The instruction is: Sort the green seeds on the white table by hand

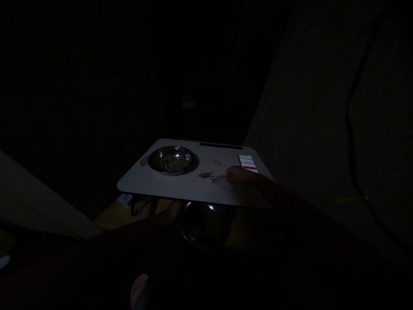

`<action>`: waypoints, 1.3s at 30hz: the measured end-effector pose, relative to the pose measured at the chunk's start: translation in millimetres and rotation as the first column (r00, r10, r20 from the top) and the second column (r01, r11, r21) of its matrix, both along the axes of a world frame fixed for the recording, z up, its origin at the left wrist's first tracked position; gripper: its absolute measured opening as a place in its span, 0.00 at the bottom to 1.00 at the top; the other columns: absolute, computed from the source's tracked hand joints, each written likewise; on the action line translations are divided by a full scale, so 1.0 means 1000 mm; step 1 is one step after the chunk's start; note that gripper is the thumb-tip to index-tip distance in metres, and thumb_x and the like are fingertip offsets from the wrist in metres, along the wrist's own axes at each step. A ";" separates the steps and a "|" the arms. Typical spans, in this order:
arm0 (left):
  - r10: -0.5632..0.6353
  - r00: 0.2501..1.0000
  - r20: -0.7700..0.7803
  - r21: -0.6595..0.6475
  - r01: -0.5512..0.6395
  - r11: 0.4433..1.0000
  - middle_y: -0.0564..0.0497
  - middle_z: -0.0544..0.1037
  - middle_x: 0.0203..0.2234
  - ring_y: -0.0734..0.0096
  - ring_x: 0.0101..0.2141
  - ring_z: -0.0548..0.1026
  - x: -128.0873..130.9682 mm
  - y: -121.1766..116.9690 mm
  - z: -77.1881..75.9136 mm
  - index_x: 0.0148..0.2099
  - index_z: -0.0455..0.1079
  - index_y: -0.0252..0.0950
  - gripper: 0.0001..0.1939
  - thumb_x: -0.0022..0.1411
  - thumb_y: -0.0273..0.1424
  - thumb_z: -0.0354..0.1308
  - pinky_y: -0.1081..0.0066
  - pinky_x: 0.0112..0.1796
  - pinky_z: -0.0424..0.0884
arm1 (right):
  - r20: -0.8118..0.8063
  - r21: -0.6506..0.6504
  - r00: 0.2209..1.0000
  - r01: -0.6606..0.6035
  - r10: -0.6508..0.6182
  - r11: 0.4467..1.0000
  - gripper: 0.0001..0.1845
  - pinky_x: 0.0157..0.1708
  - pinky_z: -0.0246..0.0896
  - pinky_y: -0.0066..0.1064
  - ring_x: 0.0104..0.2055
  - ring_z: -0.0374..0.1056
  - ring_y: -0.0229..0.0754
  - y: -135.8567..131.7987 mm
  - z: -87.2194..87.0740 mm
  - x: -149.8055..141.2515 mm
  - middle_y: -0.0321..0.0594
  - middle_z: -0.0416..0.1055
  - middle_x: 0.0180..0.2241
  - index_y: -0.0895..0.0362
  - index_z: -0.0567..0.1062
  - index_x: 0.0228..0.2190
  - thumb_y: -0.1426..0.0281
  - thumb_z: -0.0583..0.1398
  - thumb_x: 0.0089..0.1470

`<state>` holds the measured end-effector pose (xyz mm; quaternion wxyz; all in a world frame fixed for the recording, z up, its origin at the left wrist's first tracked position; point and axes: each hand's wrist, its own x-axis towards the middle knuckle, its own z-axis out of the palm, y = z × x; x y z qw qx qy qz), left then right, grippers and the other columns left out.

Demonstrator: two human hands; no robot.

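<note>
My right hand (238,175) is closed at the edge of a clear round dish (224,184) with fine ridges, low over the front of the white table (167,188). Just left of the dish lies a small pile of green seeds or beans (205,175). Below the front edge of the table, my left hand (174,209) is closed at the left rim of a steel bowl (189,230). Some green seeds show inside that bowl. The light is very dim, so the fingers of my left hand are hard to make out.
A second steel bowl (171,171), holding many seeds, stands on the table's left side. A phone with a lit screen (248,162) lies on the right, near a pale, thin patch (215,163). A dark slot (221,146) runs along the back. A wall (309,142) rises at right.
</note>
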<state>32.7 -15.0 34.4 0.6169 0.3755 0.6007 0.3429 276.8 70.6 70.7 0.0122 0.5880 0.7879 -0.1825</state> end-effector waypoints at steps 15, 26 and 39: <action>-0.016 0.999 0.032 -0.076 0.018 0.997 0.50 0.75 0.19 0.64 0.31 0.72 0.000 0.005 -0.006 0.31 0.69 0.35 0.09 0.51 0.32 0.50 0.71 0.30 0.66 | 0.017 0.017 0.998 0.065 -0.065 0.998 0.13 0.19 0.50 0.22 0.21 0.62 0.33 0.004 0.000 0.011 0.44 0.70 0.23 0.65 0.73 0.24 0.70 0.52 0.45; -0.029 0.993 0.110 -0.074 0.038 0.997 0.51 0.74 0.17 0.64 0.28 0.72 0.000 0.007 -0.014 0.32 0.69 0.34 0.09 0.49 0.32 0.51 0.70 0.29 0.65 | 0.014 0.045 0.997 0.079 -0.079 0.996 0.12 0.20 0.50 0.21 0.22 0.61 0.32 0.002 0.002 0.005 0.43 0.70 0.23 0.65 0.73 0.24 0.70 0.52 0.46; -0.029 0.989 0.144 -0.064 0.039 0.997 0.49 0.74 0.20 0.64 0.29 0.72 -0.002 0.011 -0.021 0.30 0.68 0.35 0.08 0.48 0.33 0.52 0.70 0.29 0.64 | 0.003 0.029 0.996 0.092 -0.092 0.995 0.12 0.21 0.50 0.21 0.22 0.61 0.32 -0.001 0.008 -0.001 0.44 0.70 0.24 0.65 0.73 0.25 0.71 0.52 0.46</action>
